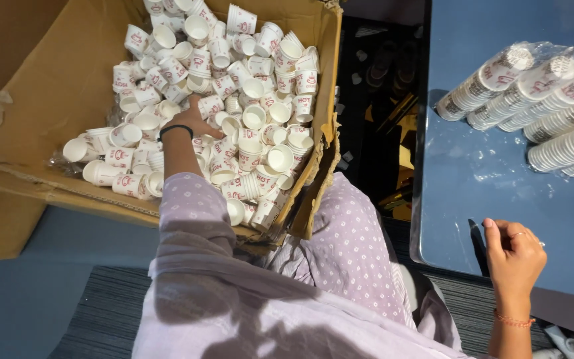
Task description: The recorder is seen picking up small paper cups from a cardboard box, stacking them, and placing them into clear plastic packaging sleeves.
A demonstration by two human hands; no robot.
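The left hand is being pressed into loose paper cups filling the cardboard box, its grip seemingly closing on one, though fingers are hidden, while the right hand is being rested open on the blue tabletop near wrapped cup stacks.

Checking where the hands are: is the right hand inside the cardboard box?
No, the right hand rests on the edge of the blue table; the left hand is in the cardboard box.
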